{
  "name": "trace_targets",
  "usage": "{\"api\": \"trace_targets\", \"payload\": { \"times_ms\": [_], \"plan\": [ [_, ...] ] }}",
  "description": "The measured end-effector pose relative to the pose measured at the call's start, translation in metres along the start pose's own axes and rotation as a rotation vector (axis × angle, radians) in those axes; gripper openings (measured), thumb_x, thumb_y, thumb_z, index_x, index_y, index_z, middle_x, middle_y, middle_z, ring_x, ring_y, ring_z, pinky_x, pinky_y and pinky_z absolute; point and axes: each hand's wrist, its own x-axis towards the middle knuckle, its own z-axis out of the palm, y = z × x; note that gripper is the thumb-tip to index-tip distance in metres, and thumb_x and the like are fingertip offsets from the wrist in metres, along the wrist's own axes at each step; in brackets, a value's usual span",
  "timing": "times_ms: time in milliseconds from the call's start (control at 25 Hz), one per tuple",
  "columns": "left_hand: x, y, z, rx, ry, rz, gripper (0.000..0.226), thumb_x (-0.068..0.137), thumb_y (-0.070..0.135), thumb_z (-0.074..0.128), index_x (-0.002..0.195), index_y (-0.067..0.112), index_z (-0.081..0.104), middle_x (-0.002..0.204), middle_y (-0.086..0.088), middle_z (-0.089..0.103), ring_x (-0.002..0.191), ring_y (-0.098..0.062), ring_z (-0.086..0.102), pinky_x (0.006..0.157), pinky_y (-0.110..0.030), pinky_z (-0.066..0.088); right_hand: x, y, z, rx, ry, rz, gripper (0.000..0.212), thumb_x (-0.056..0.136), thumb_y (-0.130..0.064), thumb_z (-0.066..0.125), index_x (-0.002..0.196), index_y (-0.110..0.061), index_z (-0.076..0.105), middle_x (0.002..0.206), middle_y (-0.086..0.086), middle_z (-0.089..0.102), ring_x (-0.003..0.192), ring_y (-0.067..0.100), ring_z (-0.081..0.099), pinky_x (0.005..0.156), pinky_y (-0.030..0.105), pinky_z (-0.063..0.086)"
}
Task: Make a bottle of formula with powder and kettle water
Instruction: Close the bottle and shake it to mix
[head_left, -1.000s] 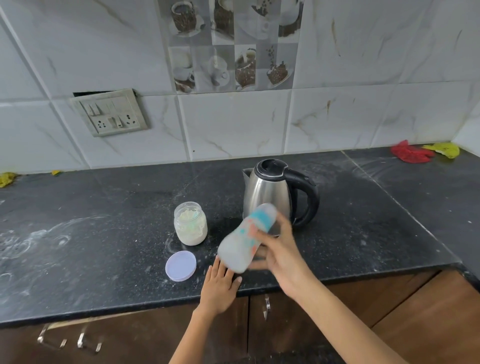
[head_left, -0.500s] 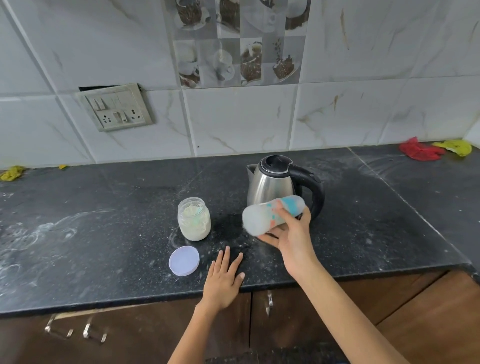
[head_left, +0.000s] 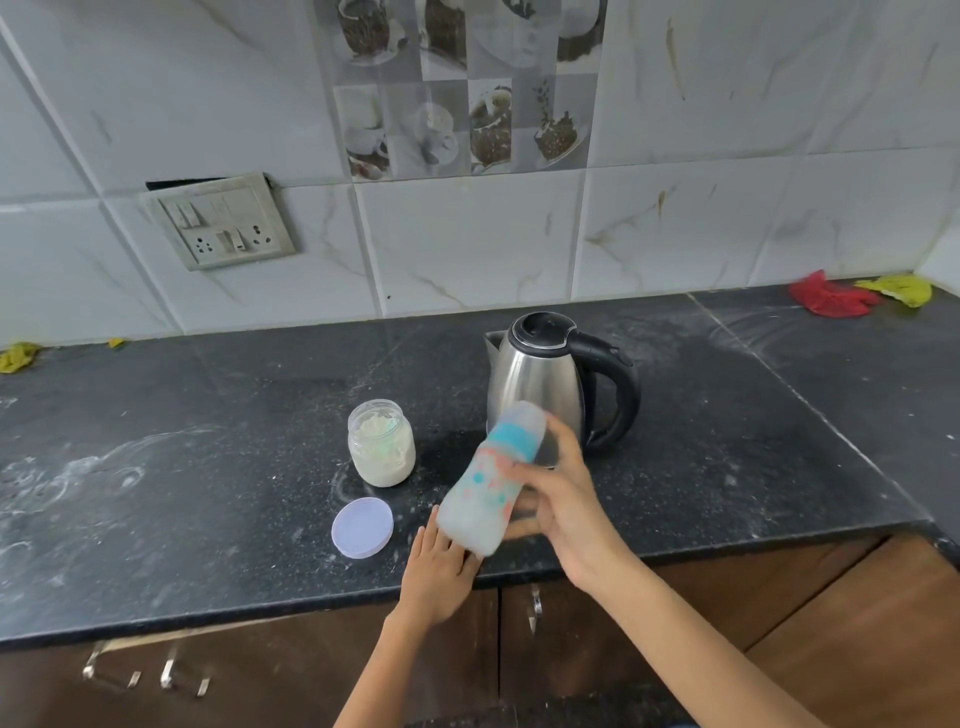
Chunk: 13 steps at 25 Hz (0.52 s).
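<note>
Right hand (head_left: 563, 512) grips the tilted, blurred bottle (head_left: 488, 486), cap toward one o'clock; left hand (head_left: 439, 574) lies flat, fingers straight, on the counter (head_left: 208, 519) at the bottle's six o'clock

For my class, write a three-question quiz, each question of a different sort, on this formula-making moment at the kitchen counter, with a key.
1. True or false: the powder jar has its lid screwed on.
2. Which hand grips the baby bottle? A) left hand B) right hand C) neither
3. Fill in: the kettle handle is coloured ____.

Key
1. False: the lid lies flat on the counter in front of the jar.
2. B: the right hand holds the tilted bottle; the left hand lies open on the counter edge.
3. Black.
</note>
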Motion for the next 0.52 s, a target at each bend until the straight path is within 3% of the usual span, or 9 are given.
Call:
{"api": "trace_targets", "payload": {
  "times_ms": [80, 120, 240, 360, 400, 520],
  "plan": [
    [-0.001, -0.004, 0.001, 0.098, -0.005, -0.057, 0.055, 0.101, 0.041, 0.03, 0.15, 0.032, 0.008, 0.161, 0.0, -0.006, 0.149, -0.021, -0.01, 0.121, -0.038, -0.003, 0.006, -0.009, -0.005, 0.177, 0.136, -0.019, 0.062, 0.084, -0.018, 0.074, 0.132, -0.038, 0.042, 0.117, 0.008, 0.066, 0.083, 0.023, 0.077, 0.058, 0.042, 0.061],
    [-0.001, -0.004, 0.002, 0.077, 0.0, -0.047, 0.054, 0.101, 0.041, 0.031, 0.15, 0.033, 0.01, 0.161, 0.001, -0.004, 0.149, -0.02, -0.009, 0.121, -0.038, -0.002, 0.004, -0.01, -0.004, 0.172, 0.138, -0.003, 0.063, 0.084, -0.018, 0.075, 0.133, -0.039, 0.041, 0.119, 0.009, 0.065, 0.084, 0.023, 0.077, 0.058, 0.043, 0.061],
    [-0.003, 0.003, -0.001, -0.109, 0.041, 0.017, 0.053, 0.098, 0.026, 0.045, 0.142, 0.035, 0.017, 0.157, -0.001, 0.02, 0.148, -0.024, 0.01, 0.122, -0.042, 0.009, -0.007, 0.003, 0.003, -0.047, -0.063, 0.062, 0.071, 0.072, -0.022, 0.084, 0.127, -0.044, 0.046, 0.119, 0.01, 0.067, 0.092, 0.03, 0.075, 0.063, 0.05, 0.061],
    [-0.002, 0.0, -0.001, 0.045, 0.035, -0.041, 0.053, 0.101, 0.038, 0.032, 0.15, 0.033, 0.012, 0.161, 0.0, -0.005, 0.149, -0.023, -0.008, 0.121, -0.038, -0.001, 0.003, -0.009, -0.008, 0.143, 0.133, -0.009, 0.062, 0.084, -0.015, 0.074, 0.132, -0.037, 0.042, 0.119, 0.01, 0.065, 0.092, 0.031, 0.074, 0.062, 0.046, 0.061],
    [-0.003, -0.001, 0.001, 0.001, 0.035, -0.076, 0.055, 0.101, 0.041, 0.031, 0.151, 0.03, 0.01, 0.161, -0.001, -0.006, 0.149, -0.022, -0.008, 0.12, -0.035, -0.001, 0.003, -0.012, -0.008, 0.173, 0.159, -0.008, 0.06, 0.085, -0.015, 0.073, 0.131, -0.039, 0.042, 0.118, 0.009, 0.065, 0.092, 0.03, 0.074, 0.061, 0.045, 0.061],
    [-0.008, 0.002, 0.004, -0.053, 0.037, -0.186, 0.067, 0.093, 0.036, 0.055, 0.146, 0.006, 0.028, 0.154, -0.017, 0.029, 0.145, -0.029, 0.023, 0.11, -0.012, 0.021, -0.012, 0.001, 0.003, -0.05, -0.072, 0.059, 0.067, 0.072, -0.022, 0.084, 0.124, -0.045, 0.047, 0.106, 0.006, 0.073, 0.092, 0.029, 0.075, 0.061, 0.045, 0.061]
  ]
}}
